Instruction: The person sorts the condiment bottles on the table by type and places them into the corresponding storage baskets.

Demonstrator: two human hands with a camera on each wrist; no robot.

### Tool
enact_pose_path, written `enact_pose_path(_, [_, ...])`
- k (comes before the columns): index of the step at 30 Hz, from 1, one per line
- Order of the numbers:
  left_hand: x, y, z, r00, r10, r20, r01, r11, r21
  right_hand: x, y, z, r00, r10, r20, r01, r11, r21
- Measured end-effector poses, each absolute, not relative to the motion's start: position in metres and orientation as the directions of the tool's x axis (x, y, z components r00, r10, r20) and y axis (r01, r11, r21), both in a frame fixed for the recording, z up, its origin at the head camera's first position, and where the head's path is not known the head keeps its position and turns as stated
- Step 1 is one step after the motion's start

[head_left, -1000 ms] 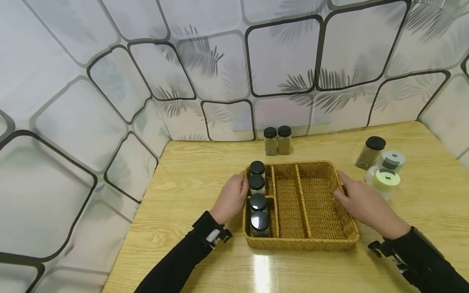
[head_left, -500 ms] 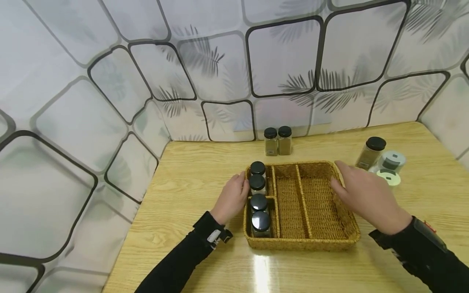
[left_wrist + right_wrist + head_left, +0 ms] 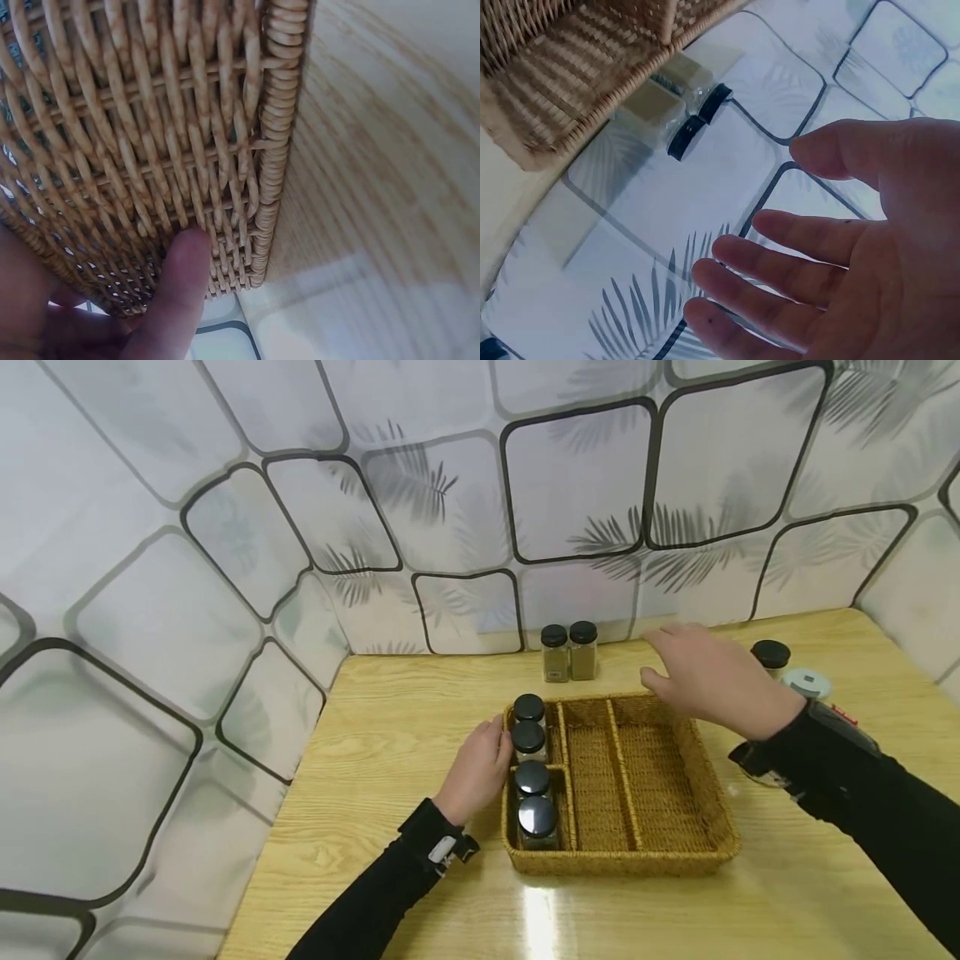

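Observation:
A woven wicker basket (image 3: 622,862) with several compartments lies on the table; its left compartments hold several spice jars (image 3: 532,778) with black lids. My left hand (image 3: 474,770) grips the basket's left side. In the left wrist view, one finger (image 3: 182,270) presses against the outer wicker wall. My right hand (image 3: 716,677) is raised over the basket's back right corner, holding nothing. Its fingers are spread and relaxed in the right wrist view. Left of that hand, two black-lidded spice jars (image 3: 568,656) stand side by side behind the basket.
Right of the basket stand another black-lidded jar (image 3: 770,654) and a container with a pale lid (image 3: 807,683), both partly hidden by my right hand and arm. A patterned cloth wall (image 3: 450,527) runs along the back and left of the wooden table (image 3: 390,710).
My right hand has let go of the basket's right rim, lifted and moved up and left toward the two jars at the back. My left hand keeps its hold.

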State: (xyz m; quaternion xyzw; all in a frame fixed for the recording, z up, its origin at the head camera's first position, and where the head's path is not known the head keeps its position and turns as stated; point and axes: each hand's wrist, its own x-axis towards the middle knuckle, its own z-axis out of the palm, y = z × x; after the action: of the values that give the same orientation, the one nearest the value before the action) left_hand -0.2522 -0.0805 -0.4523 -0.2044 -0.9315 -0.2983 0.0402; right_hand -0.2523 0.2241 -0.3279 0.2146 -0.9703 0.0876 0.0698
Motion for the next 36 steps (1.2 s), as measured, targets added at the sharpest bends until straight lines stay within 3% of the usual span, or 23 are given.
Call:
enact_pose_path(19, [-0.253,-0.079,-0.454,-0.912,0.362,0.195,0.407,0.735,0.542,-0.339,0.195,-0.327,-0.881,-0.473,-0.026,-0.468,0.878,-0.101])
enact_pose_path(36, [-0.253,-0.081,-0.453,-0.913,0.361,0.188,0.404,0.742,0.535,-0.389,0.176,-0.353,-0.907,-0.401,-0.126,-0.381,0.911,-0.158])
